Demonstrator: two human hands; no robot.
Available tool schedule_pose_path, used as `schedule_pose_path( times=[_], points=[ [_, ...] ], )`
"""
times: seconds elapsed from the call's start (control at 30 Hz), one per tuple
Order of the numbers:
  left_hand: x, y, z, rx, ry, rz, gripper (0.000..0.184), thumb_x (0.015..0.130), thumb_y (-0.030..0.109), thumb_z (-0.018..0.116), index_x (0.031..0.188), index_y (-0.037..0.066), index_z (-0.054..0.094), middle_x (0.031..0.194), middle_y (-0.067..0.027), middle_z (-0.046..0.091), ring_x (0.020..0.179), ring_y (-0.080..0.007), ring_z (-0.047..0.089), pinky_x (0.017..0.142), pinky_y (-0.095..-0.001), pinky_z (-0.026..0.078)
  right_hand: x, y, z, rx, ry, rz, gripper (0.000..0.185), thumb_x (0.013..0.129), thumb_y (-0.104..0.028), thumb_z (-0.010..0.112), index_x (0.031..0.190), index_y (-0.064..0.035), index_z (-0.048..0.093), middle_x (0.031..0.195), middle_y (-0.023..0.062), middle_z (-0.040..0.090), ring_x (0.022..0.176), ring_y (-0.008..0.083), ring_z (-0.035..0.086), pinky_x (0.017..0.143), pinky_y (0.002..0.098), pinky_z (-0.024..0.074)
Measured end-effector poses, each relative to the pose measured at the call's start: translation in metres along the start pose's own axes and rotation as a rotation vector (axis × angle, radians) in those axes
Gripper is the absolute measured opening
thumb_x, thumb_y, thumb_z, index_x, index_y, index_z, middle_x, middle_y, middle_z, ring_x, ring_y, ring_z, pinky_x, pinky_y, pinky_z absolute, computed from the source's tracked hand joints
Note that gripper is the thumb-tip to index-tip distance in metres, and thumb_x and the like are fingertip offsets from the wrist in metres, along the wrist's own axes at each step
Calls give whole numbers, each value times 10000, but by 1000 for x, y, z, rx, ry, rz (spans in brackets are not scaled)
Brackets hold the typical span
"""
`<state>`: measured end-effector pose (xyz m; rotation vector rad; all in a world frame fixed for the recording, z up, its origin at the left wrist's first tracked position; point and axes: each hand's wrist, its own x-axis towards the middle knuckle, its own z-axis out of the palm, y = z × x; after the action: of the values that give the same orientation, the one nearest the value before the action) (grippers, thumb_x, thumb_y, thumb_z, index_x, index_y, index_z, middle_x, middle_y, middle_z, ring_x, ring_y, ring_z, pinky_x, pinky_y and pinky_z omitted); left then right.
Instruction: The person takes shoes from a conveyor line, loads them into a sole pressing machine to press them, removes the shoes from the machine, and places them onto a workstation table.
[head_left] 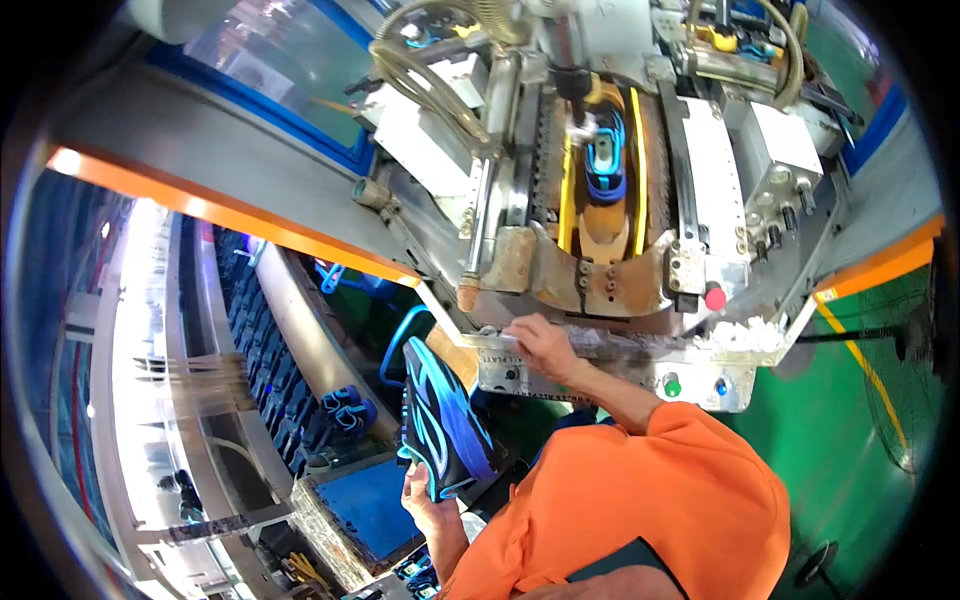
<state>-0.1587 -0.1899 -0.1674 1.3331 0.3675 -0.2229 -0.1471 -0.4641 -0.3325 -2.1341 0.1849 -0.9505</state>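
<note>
My left hand (432, 508) grips a black, blue and turquoise shoe upper (448, 420) at its lower end and holds it up, left of the orange sleeve. A turquoise cord loops above it. At the front ledge (620, 355) of the machine, my right hand (543, 348) has its fingers curled together near small white scraps; whatever they pinch, if anything, is too small to name. Beyond that hand, another blue and black shoe upper (606, 165) sits in the machine on a tan form (603, 228), between two yellow strips.
White scraps (745, 335) lie on the ledge's right part, near a red knob (715, 298). Green and blue buttons are on the front panel. To the left runs a rack of dark shoe parts (265, 350) beside a blue-topped stand (370, 508). A fan (905, 345) stands at right.
</note>
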Motion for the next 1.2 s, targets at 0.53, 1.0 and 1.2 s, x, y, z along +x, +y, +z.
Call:
schedule_pose_path(
  times=[0.53, 1.0, 1.2],
  points=[
    [-67, -22, 17, 288, -188, 178, 324, 800, -37, 706, 1058, 29, 522, 979, -68, 651, 836, -75, 592, 697, -218, 472, -23, -128, -40, 1134, -483, 833, 806, 757, -222, 747, 1401, 2, 318, 1298, 143, 516, 1160, 240, 516, 1014, 368, 393],
    [-128, -36, -27, -3, 319, -240, 444, 721, 166, 779, 1049, -51, 574, 825, -131, 654, 559, -203, 641, 390, -290, 504, -66, -155, -12, 1031, -1189, 450, 783, 804, -195, 722, 1415, 14, 280, 1330, 168, 491, 1211, 250, 483, 1045, 383, 360],
    [-167, -72, -97, -514, 562, 15, 260, 745, 85, 733, 940, -44, 619, 750, -115, 671, 552, -202, 649, 413, -284, 518, -40, -206, 9, 895, -1777, 135, 560, 858, -90, 666, 1347, 44, 429, 1228, 187, 596, 1024, 180, 622, 887, 322, 500]
  ],
)
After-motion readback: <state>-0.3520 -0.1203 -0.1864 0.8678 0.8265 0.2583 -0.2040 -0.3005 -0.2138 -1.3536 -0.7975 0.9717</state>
